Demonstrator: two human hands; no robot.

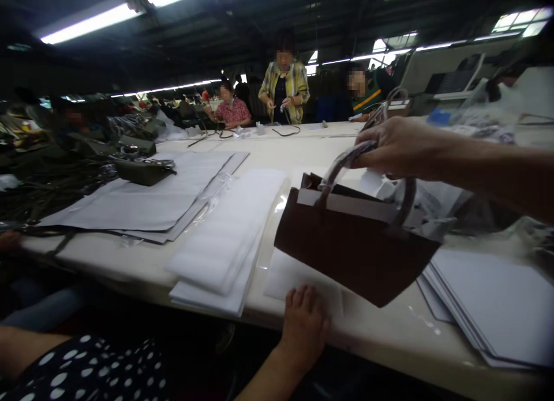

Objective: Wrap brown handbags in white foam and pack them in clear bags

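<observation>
A dark brown handbag (350,239) hangs tilted above the table, with clear plastic wrapped round its handles. My right hand (387,144) is closed round one handle at the top. A pale strip shows along the bag's opening. Below the bag, my left hand (306,317) lies at the table's front edge with its fingers flat on a thin white sheet (281,280); it holds nothing. Just left of that hand is a stack of white foam sheets (234,239).
Larger pale sheets (142,199) lie on the table (311,147) at left, with a dark olive bag (145,171) on top. White boards (497,303) are stacked at right, near clear plastic bags (480,118). A person in polka dots (95,369) sits close on the left. Several people are across the table.
</observation>
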